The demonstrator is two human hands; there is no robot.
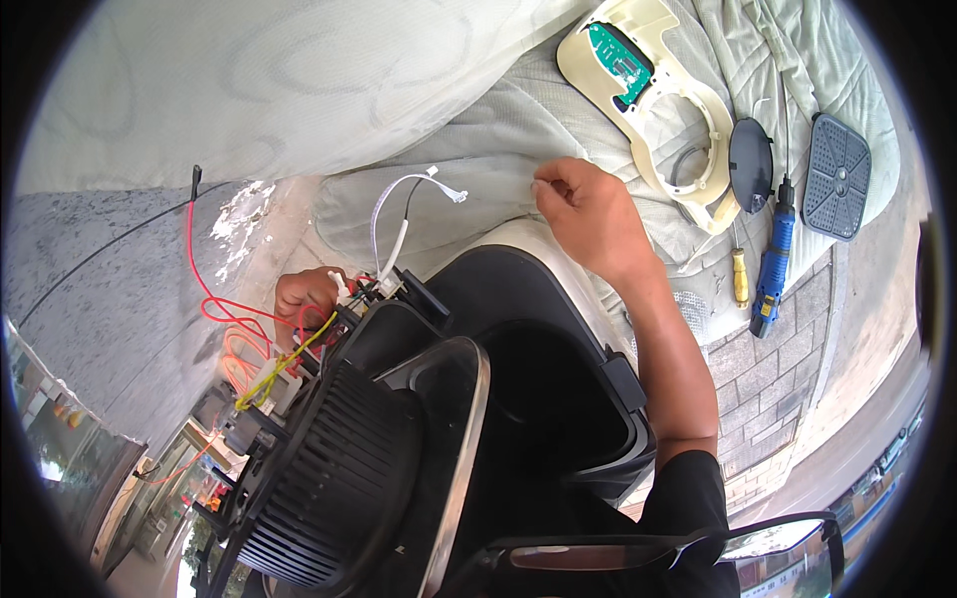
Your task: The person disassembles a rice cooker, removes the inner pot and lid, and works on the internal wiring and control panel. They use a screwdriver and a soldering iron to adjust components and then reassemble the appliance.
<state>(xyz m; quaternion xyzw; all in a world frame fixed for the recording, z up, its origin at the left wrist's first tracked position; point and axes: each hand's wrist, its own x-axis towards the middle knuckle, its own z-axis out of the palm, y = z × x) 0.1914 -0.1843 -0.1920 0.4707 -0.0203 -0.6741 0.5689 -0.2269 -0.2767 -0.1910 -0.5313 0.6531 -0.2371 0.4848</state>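
An opened appliance with a black housing (508, 269), a cream outer shell and a slotted black drum (334, 478) stands tilted before me. My left hand (307, 297) is at its far left edge, fingers curled in beside red wires (234, 307) and a yellow wire (287, 361); what they grip is hidden. White leads (384, 214) with small plugs rise near that hand. My right hand (590, 214) hovers over the grey cloth beyond the housing, thumb and fingers curled together. Anything between those fingers cannot be made out.
On the cloth (488, 140) lies a cream panel (713, 149) with a green circuit board (620, 65). Right of it are a round dark cover (751, 166), a blue electric screwdriver (775, 254), a yellow-handled screwdriver (740, 277) and a perforated grey plate (837, 177). Paving (763, 374) shows below.
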